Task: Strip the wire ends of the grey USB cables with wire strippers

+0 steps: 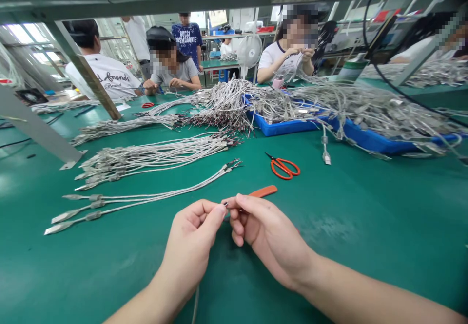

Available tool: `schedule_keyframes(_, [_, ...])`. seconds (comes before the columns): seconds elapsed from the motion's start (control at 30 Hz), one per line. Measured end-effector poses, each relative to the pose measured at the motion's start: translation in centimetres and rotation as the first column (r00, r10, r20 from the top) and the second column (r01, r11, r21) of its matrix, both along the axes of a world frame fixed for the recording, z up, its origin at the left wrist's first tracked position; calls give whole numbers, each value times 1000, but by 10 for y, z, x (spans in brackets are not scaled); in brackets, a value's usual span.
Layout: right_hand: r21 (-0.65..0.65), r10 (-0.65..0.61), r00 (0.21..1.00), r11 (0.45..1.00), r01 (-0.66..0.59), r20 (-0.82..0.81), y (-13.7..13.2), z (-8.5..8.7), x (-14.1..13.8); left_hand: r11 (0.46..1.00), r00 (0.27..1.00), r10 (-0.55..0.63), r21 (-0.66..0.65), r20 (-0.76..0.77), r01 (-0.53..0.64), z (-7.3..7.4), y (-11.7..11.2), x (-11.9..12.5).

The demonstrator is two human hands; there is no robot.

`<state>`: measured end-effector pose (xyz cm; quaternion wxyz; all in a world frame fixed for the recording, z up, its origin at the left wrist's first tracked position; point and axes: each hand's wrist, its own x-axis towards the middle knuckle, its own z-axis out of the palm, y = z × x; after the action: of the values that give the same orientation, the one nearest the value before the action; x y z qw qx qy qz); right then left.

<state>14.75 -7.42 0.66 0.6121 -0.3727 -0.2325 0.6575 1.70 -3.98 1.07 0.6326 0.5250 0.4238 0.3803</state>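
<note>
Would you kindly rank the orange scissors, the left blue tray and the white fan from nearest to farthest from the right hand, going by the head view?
1. Orange scissors: just beyond the right hand, slightly to its right.
2. Left blue tray: farther back, behind the scissors.
3. White fan: in the background, well beyond the tray.

Bright light glows through panes (33, 32) at upper left, pale glare marks the green table (365, 207), and the cables (387, 107) toward the right edge look smeared.
</note>
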Motion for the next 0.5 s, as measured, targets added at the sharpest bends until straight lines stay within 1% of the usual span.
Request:
schedule_keyframes(0.17, [15, -2, 1000, 1000, 1, 31, -1, 0, 0, 998, 1000, -6, -65, 16, 7, -3, 2, -3])
schedule_keyframes(0.27, [50, -5, 989, 999, -3, 149, 0, 0, -1, 998, 1000, -17, -65, 14, 18, -5, 3, -5])
schedule_keyframes(0.33, [67, -31, 969, 998, 15, 247, 2, -2, -2, 998, 1000, -28, -56, 15, 29, -7, 5, -5])
schedule_keyframes(0.4, [69, -53, 952, 997, 33, 301, 5, -4, -1, 997, 998, -48, -56, 28, 49, -10, 7, -4])
schedule_keyframes(0.5, [67, -59, 964, 997, 43, 258, 11, -7, 3, 991, 992, -119, -61, 34, 121, -14, 11, 2])
